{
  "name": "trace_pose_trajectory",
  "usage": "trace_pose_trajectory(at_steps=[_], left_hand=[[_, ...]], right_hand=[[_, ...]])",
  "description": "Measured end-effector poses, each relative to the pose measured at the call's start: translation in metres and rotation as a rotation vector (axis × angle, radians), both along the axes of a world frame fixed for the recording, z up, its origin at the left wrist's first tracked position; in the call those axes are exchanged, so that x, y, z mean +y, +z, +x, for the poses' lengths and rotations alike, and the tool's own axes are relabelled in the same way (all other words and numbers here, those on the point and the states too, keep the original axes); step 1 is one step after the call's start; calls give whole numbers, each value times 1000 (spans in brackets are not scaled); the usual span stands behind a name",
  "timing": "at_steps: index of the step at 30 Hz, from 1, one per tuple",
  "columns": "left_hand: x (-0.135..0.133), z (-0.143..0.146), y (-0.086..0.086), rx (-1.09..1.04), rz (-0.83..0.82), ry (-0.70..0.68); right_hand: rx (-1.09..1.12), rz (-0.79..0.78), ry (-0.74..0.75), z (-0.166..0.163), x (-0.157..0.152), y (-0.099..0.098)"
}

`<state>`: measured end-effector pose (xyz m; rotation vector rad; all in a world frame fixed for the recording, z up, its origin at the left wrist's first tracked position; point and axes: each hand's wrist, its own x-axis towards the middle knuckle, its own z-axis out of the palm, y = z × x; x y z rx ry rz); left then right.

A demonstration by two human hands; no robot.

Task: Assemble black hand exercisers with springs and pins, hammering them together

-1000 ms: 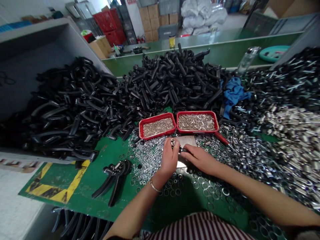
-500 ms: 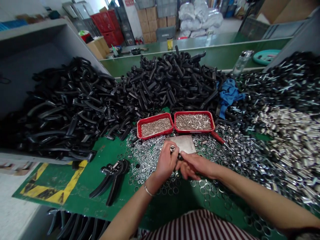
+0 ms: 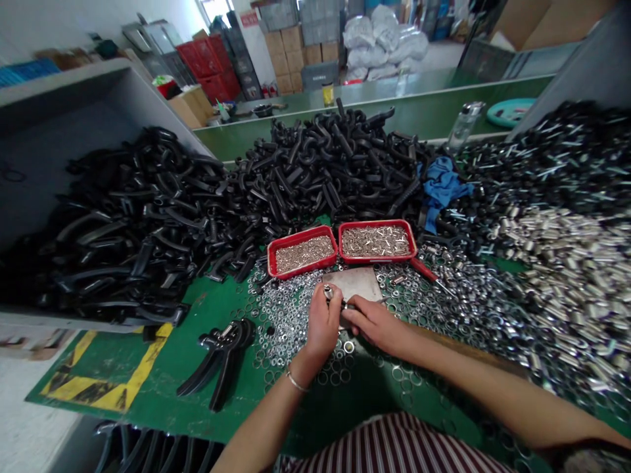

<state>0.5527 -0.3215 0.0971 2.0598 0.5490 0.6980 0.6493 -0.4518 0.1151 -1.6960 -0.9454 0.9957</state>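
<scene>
My left hand [image 3: 323,323] is closed round a small silver metal sleeve [image 3: 328,291], whose round end shows above the thumb. Beside it my right hand [image 3: 377,323] has its fingers pinched against a small dark piece [image 3: 348,306] between the hands; its kind is mostly hidden. Both hands are just in front of a flat metal plate [image 3: 357,284]. Loose small rings [image 3: 286,328] surround them on the green table. A black two-handled assembly [image 3: 221,358] lies to the left of my left hand.
Two red trays, a left one [image 3: 270,259] and a right one [image 3: 415,246], hold small metal pins. Black handles [image 3: 325,164] are heaped behind. Silver sleeves [image 3: 576,263] pile up at right, near a red-handled screwdriver [image 3: 424,269] and blue cloth [image 3: 444,184]. A brown strip [image 3: 468,350] shows along my right forearm.
My right hand has turned, its lower fingers now curled in rather than hanging loose. The brown strip has come into view by the right forearm. The whole view has shifted slightly.
</scene>
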Motion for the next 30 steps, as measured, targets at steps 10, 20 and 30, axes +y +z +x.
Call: trace_pose_trajectory(at_steps=[10,20,30], left_hand=[[9,27,5,114,209,-216],[30,84,7,307,549,-533],[62,170,15,517,779,-448]], right_hand=[[-219,-89,107,19,-10,-1],[-891,-127,-1,38,-110,-23],[-804,-99,-16,44,-116,-13]])
